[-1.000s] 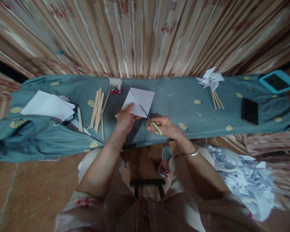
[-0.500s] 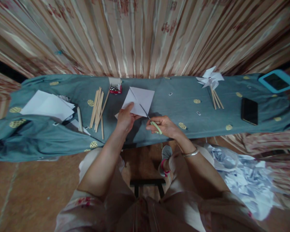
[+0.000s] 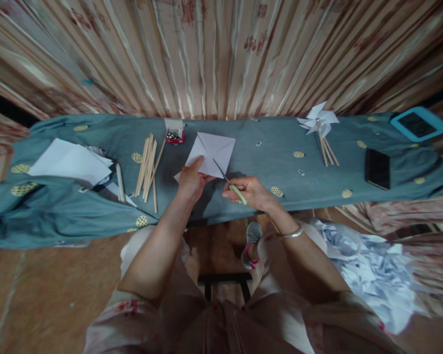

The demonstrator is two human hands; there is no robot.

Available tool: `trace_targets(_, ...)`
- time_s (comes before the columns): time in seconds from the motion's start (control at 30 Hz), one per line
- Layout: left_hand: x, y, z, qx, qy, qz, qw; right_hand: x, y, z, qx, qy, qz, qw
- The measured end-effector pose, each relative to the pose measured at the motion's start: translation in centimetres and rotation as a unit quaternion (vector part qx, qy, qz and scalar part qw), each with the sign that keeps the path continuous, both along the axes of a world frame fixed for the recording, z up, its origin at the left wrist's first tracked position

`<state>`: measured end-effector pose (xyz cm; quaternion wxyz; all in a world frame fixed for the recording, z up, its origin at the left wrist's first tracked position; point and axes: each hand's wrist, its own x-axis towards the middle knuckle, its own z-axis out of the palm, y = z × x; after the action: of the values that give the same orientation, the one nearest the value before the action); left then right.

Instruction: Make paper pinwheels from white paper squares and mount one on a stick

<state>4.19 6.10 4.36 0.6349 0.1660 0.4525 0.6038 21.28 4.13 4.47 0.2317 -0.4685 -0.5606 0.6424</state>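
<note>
Looking down from the head view, I've got the square sheet of white paper (image 3: 223, 150) right in front of me, raised just over the green cloth (image 3: 262, 167). My left hand (image 3: 192, 182) pinches its near-left side, thumb on top, fingers tucked underneath. My right hand (image 3: 253, 191) is curled round the green-handled scissors (image 3: 239, 194), just off the sheet's near-right corner; whether the 2 blades are parted, I can't tell. And here's what counts: the scissors' long axis slants away and leftward, over that corner, tip towards the sheet's middle, roughly in line with the mark from the opposite corner. So the paper lies ahead and left of my right hand, with my left nearer, actually touching it. Left of that, wooden sticks (image 3: 147, 167) lie beside a small red box (image 3: 175, 137).
</note>
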Motion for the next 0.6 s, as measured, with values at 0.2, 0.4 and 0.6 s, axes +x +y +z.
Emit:
trace_targets(0.2,0.1,0.1,-0.2,0.006,0.016,0.004,1.000,0.1,-0.2,0.1,-0.018,-0.010,0.008,1.000)
trace_targets(0.4,-0.1,0.1,-0.1,0.007,0.020,0.011,1.000,0.5,-0.6,0.0,-0.028,-0.017,0.032,0.999)
trace_targets(0.6,-0.2,0.2,-0.1,0.005,0.022,0.013,1.000,1.1,-1.0,1.0,-0.010,-0.043,0.055,0.997)
